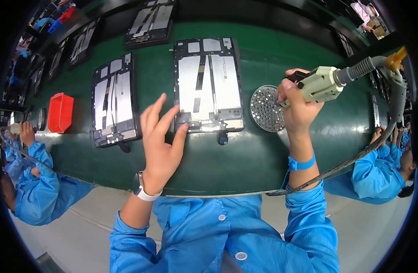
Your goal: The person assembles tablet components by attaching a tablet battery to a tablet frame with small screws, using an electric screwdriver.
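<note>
My right hand [298,102] is wrapped round a pale green electric screwdriver [323,85], with a blue band on that wrist. The tool's front end is beside a round screw tray [268,109] full of small holes and shiny bits; its tip is hard to make out behind my fingers. My left hand [161,141] has its fingers spread at the lower left corner of an opened tablet [213,86]. Whether the fingertips press on it I cannot tell. The tablet lies flat, showing silver battery panels, black strips and a small connector tab [223,138] past its lower edge.
A second opened tablet [113,100] lies to the left, a third [150,22] farther back. Left of them stands a red bin [61,113]. The screwdriver's grey cable [398,100] loops down the right side. Co-workers in blue [49,191] sit on both sides of the green table [245,168].
</note>
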Tool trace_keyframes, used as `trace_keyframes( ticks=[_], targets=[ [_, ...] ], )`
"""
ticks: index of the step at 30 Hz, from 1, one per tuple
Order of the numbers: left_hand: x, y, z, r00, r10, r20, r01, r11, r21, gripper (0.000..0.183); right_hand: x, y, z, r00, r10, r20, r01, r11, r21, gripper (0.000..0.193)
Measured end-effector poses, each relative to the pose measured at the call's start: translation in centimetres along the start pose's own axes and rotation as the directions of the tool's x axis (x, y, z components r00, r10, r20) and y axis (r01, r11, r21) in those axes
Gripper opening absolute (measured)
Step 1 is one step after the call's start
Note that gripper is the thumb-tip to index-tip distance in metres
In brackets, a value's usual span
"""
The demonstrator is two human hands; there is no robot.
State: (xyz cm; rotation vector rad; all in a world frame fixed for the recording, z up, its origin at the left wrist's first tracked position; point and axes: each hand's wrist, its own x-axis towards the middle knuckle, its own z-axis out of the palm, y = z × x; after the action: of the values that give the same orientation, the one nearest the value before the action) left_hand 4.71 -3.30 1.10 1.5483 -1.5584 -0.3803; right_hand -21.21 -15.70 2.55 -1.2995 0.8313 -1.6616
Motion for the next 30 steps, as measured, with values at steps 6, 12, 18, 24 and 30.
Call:
trace_keyframes(
  ticks=[6,12,18,24,30],
  targets=[
    [1.5,2.1,1.6,0.634,0.619,0.464,-0.705,0.709,0.019,0.029,-0.6,-0.5,0.2,0.999,0.0,0.043,0.002,0.998,-0.061,0.025],
    [3.0,1.1,3.3,0.498,0.736,0.458,-0.813,0.581,-0.049,0.022,-1.3,-1.0,0.5,1.0,-0.013,0.009,0.014,0.997,-0.074,0.021],
    [3.1,1.7,4.6,0.71,0.637,0.3,-0.613,0.769,-0.181,0.023,-1.6,-1.3,0.2,0.996,0.055,0.075,-0.054,0.998,-0.026,0.029],
    [2.8,1.9,5.1,0.731,0.631,0.261,-0.645,0.763,-0.04,0.025,-1.7,-1.4,0.7,0.993,0.08,0.085,-0.081,0.997,0.01,0.03],
    [2.2,1.7,5.7,0.746,0.605,0.278,-0.63,0.777,0.002,0.023,-2.5,-1.8,1.3,0.977,0.125,0.172,-0.155,0.973,0.171,0.025]
  ],
)
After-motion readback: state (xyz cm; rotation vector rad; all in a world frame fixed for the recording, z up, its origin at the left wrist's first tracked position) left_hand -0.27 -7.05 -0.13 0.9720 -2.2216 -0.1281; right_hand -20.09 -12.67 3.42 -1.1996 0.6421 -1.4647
